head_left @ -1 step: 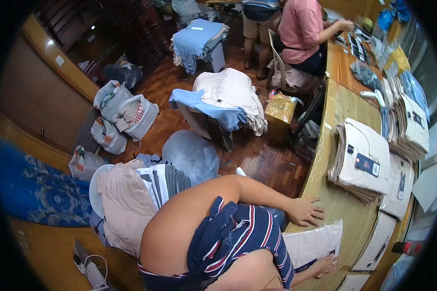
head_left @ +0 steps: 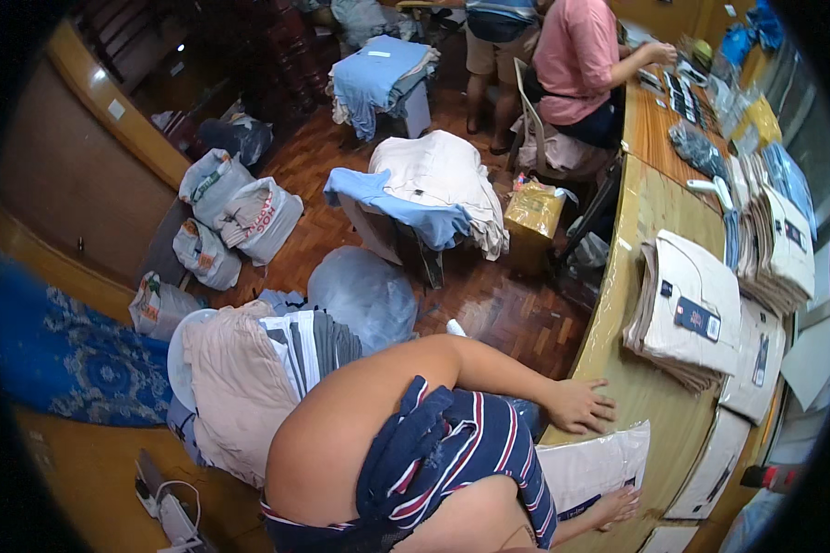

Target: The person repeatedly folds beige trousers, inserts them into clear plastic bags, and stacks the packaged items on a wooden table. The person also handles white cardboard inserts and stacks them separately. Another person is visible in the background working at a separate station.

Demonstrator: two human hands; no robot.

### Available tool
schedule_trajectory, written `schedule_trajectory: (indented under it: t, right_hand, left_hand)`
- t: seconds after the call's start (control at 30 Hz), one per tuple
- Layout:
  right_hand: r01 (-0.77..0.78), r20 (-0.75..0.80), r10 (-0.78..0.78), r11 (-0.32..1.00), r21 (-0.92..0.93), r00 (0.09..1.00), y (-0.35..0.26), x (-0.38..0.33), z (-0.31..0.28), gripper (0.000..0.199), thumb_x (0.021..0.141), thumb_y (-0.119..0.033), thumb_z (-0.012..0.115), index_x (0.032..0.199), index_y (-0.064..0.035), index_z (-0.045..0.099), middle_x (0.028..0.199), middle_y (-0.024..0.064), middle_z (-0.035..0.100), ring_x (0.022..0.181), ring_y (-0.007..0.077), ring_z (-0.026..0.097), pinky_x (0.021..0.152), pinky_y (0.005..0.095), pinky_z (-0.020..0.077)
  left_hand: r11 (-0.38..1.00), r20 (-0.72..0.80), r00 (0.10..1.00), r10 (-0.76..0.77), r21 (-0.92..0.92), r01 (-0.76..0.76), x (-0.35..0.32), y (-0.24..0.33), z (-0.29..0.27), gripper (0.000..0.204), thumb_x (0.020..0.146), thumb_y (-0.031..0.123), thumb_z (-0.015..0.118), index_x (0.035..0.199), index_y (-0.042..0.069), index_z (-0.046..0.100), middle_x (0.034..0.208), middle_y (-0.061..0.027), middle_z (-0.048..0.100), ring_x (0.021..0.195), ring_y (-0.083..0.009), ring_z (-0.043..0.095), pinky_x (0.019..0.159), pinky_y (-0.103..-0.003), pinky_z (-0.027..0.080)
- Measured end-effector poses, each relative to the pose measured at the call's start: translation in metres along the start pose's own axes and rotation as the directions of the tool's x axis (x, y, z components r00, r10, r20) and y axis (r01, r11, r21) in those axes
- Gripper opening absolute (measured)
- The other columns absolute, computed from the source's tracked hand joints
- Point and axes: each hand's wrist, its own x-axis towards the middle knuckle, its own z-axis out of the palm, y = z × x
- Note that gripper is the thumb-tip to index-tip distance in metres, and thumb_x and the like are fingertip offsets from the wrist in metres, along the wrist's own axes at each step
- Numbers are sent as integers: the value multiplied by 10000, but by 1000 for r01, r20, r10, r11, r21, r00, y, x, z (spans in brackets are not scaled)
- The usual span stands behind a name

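White plastic packet (head_left: pixel 588 468), lying flat on the counter (head_left: pixel 629 276) at the lower right of the frame, its long edge running along the counter's near rim. Left hand (head_left: pixel 576 405): open, fingers spread wide, palm down on the counter and touching the packet's upper edge; it holds nothing. Right hand (head_left: pixel 618 505): open and flat, fingers extended, resting on the packet's lower right corner; nothing is gripped. Judged from this posture, the step in hand is the pressing flat and steadying of the packet, which is not yet lifted or opened; a following move would call for one hand to keep the slippery film pinned while the other closes on an edge. Just beyond the packet, right of centre, a stack of folded beige garments (head_left: pixel 687 313) with dark tags; further stacks (head_left: pixel 784 249) line the counter toward the upper right. A seated person in a pink shirt (head_left: pixel 576 55) works at the counter's far end, top of frame. On the parquet floor (head_left: pixel 489 304): a chair heaped with cloth (head_left: pixel 433 184) at upper centre, filled sacks (head_left: pixel 240 217) at left
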Motion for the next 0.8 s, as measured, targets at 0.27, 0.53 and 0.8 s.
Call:
schedule_trajectory:
  t: [0.27, 0.53, 0.8]
  right_hand:
    - [66, -47, -64, 996, 52, 997, -15, 4, -9, 474, 887, -365, 222, 1254, -78, 310, 1239, 157, 371, 1170, 289, 302, 976, 423, 185]
    - [-19, -67, 24, 997, 74, 997, -18, -14, -24, 463, 882, -395, 212, 1265, -151, 304, 1247, 147, 362, 1156, 288, 329, 972, 421, 206]
    - [-66, -27, 67, 997, 28, 997, -14, -11, -18, 473, 876, -419, 226, 1266, -163, 302, 1245, 154, 362, 1152, 298, 332, 962, 419, 231]
  left_hand:
    - [999, -71, 997, 7, 50, -4, -3, -3, -4, 395, 727, 301, 499, 1108, 201, 479, 1166, -88, 425, 1099, -273, 368, 865, -560, 240]
    - [995, -53, 995, 85, 48, -83, 1, 0, -5, 375, 736, 294, 501, 1100, 372, 463, 1137, -124, 405, 1092, -324, 339, 820, -602, 226]
    - [995, -93, 991, 92, 38, -89, 2, 0, -4, 299, 749, 301, 497, 1043, 344, 526, 1135, -121, 415, 1076, -320, 357, 804, -608, 241]
